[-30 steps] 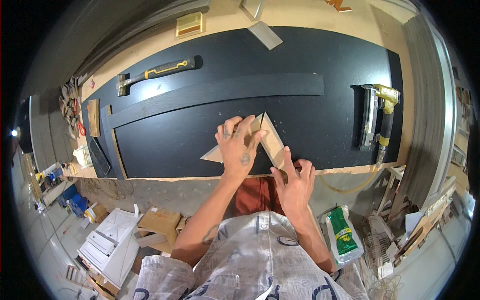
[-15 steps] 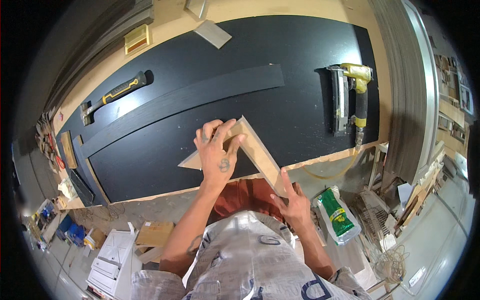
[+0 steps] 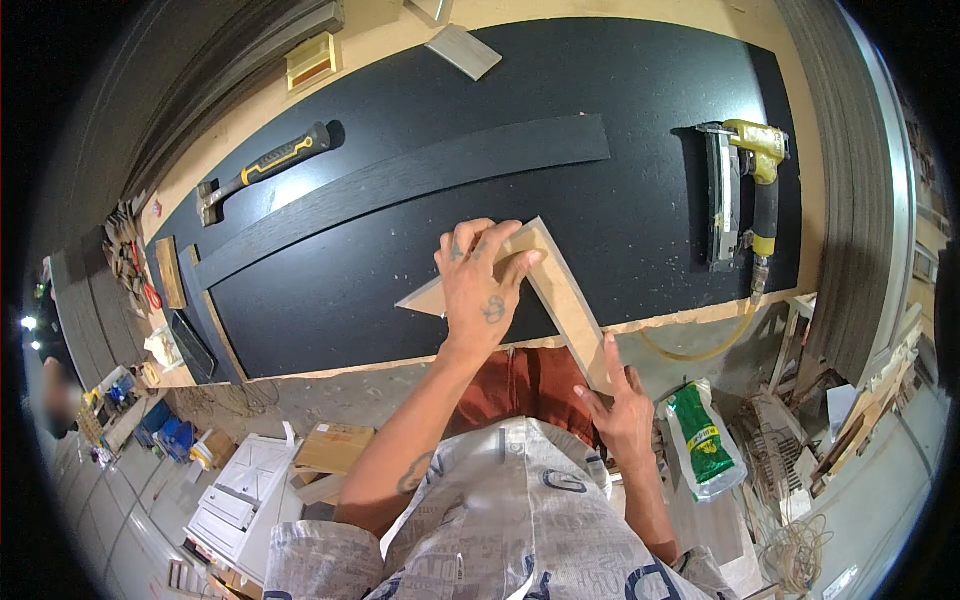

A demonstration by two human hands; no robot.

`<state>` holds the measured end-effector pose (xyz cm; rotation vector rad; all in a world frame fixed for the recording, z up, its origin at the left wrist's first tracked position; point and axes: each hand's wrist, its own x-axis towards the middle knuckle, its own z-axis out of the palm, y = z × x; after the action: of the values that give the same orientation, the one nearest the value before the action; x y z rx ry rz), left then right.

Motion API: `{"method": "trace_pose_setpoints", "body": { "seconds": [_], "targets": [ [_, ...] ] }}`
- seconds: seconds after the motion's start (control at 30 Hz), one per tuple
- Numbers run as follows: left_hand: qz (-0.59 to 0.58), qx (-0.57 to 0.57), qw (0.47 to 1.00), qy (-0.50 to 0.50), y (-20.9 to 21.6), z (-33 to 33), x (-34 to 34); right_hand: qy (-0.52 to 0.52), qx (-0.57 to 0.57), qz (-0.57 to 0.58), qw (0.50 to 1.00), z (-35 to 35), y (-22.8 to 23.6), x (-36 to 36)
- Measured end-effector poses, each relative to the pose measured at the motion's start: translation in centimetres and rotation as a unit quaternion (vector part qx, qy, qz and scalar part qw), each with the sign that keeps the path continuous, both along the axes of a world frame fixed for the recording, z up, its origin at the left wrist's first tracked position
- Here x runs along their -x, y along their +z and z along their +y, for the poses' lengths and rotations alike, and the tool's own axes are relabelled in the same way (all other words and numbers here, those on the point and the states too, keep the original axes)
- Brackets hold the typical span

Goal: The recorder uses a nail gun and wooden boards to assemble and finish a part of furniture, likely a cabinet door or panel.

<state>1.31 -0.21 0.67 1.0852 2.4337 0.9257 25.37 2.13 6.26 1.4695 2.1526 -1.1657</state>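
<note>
While L hand (image 3: 480, 292) grips 2 pale strips (image 3: 566, 296) nr their corner, we see R hand (image 3: 625, 420) pinching one's end, thumb + forefinger, past blk panel (image 3: 655, 220).

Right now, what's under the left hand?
Under the left hand: a pale strip, its pointed end showing at left, with the black panel below. The strip's middle is covered by the hand; whatever lies directly beneath the strip there can't be seen.

Right wooden strip (image 3: 566, 305), pale tan, grey-edged, slanted, near end past the black panel (image 3: 660, 220); left wooden strip (image 3: 425, 301), pale, point-ended, largely hidden; both set at an angled corner.
</note>
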Motion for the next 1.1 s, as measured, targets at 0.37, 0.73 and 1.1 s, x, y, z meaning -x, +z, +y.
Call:
{"method": "trace_pose_setpoints", "body": {
  "seconds": [0.37, 0.73, 1.1],
  "targets": [
    [0.011, 0.004, 1.0, -0.003, 0.0, 0.0, 0.1, 0.009, -0.042, 0.018, 0.999, -0.4, -0.3, -0.4],
    [0.005, 0.015, 1.0, -0.008, 0.1, -0.1, 0.1, -0.02, 0.017, 0.023, 0.999, -0.2, 0.2, -0.2],
    [-0.024, -0.011, 0.999, -0.023, 0.3, -0.4, 0.9, -0.001, -0.017, 0.037, 0.999, 0.1, -0.5, -1.0]
  ]
}}
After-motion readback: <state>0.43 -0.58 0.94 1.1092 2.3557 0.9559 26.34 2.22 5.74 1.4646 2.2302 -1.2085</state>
